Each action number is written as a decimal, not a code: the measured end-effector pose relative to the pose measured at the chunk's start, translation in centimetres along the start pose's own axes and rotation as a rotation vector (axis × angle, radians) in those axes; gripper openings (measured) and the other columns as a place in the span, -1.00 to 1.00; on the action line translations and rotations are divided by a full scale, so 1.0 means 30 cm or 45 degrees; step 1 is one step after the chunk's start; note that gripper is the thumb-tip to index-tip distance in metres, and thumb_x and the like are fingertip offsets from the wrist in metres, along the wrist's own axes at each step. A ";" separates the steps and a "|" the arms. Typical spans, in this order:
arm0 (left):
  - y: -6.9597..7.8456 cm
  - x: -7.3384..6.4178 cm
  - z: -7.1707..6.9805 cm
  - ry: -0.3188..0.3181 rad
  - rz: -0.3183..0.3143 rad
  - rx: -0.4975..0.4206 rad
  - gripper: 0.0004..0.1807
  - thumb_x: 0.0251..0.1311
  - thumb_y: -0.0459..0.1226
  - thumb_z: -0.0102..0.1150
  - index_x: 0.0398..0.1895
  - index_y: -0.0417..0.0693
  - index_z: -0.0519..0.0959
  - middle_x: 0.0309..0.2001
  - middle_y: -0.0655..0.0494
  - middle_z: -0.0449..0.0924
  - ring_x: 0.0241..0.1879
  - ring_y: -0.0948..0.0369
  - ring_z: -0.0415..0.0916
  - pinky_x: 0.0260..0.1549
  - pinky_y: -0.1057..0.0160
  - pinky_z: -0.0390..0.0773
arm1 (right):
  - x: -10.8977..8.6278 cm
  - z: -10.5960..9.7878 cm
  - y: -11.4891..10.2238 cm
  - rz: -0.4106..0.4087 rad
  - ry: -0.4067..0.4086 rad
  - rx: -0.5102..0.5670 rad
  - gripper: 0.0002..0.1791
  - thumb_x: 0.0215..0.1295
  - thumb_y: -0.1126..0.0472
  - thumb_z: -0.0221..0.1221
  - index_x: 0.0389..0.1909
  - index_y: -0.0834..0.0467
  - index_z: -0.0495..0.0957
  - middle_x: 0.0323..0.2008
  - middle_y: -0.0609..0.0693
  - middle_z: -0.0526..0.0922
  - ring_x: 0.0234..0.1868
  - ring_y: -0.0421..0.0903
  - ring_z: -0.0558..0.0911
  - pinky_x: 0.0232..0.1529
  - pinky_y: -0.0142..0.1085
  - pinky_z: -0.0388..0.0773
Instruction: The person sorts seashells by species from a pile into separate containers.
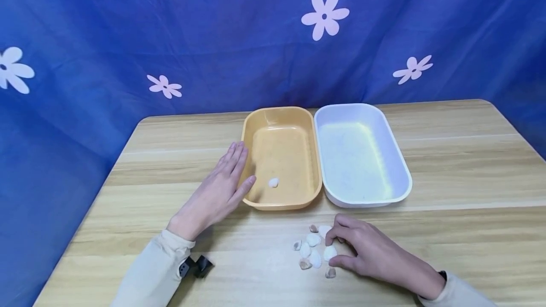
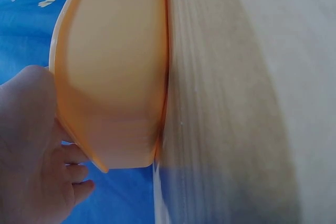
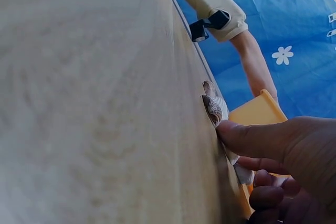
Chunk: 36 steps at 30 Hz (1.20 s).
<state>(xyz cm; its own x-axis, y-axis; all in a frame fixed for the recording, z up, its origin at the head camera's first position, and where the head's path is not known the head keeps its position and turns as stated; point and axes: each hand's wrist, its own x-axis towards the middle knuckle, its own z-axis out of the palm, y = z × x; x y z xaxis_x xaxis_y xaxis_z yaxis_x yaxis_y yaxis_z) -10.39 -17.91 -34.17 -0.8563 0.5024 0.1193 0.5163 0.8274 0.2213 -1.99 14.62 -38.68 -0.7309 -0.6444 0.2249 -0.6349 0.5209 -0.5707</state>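
My left hand [image 1: 213,193] lies along the left rim of the orange tray [image 1: 313,165], its fingers straight and the thumb reaching over the near corner. One white shell [image 1: 273,182] sits on that tray's floor. In front of the trays, my right hand [image 1: 367,250] has its thumb and index finger at opposite edges of a white seashell [image 1: 330,253], pinching it at the table surface. To the left of these fingertips spread several more white shells [image 1: 315,258] and small brownish shells [image 1: 304,264]. In the right wrist view, a ridged brown shell [image 3: 214,109] shows beside the thumb.
A white tray [image 1: 356,160] stands against the right side of the orange one. Both rest on a wood-grain table [image 1: 460,165], with a blue flowered curtain [image 1: 239,37] behind its far edge. A small black device [image 1: 196,266] is on the left wrist.
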 end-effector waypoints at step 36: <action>0.000 -0.005 0.008 -0.012 -0.009 0.008 -0.22 0.49 0.09 -0.40 0.50 -0.32 -0.13 0.52 -0.20 -0.25 0.51 0.00 -0.36 0.46 -0.01 -0.12 | 0.037 -0.100 -0.068 -0.224 0.232 0.000 -0.67 0.01 0.13 0.45 -0.20 -0.02 0.56 0.16 -0.08 0.46 0.19 -0.09 0.43 0.28 -0.49 0.24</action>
<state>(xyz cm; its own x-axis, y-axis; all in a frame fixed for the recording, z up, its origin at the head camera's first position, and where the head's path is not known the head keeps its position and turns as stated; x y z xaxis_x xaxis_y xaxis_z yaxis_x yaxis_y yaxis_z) -10.27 -17.92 -34.43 -0.8599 0.4987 0.1089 0.5101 0.8326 0.2159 -2.25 14.53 -34.91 -0.6422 -0.6135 0.4596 -0.7564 0.4098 -0.5098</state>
